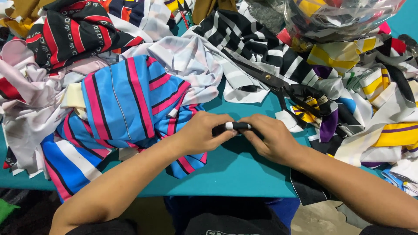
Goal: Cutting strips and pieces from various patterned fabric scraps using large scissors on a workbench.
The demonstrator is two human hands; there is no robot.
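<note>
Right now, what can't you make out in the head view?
- Black-and-white fabric strip: mostly hidden inside the left hand and right hand.
- Scissors: handles buried under fabric scraps.
- Clear bag: cut off by the top edge.
- Blue striped cloth: lower part hangs past the table edge.

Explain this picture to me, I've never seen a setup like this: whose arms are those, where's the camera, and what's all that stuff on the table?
There is no machine here, only a person working with bare hands. The single picture comes from a camera worn on that person's head, looking down. The left hand and right hand meet over a teal table and together pinch a small rolled strip of black and white fabric. Around them lie heaps of cloth offcuts: a blue piece with pink and black stripes, black and white striped cloth, and yellow and white pieces. Large black scissors rest just beyond the hands, near a clear bag of scraps.
</note>
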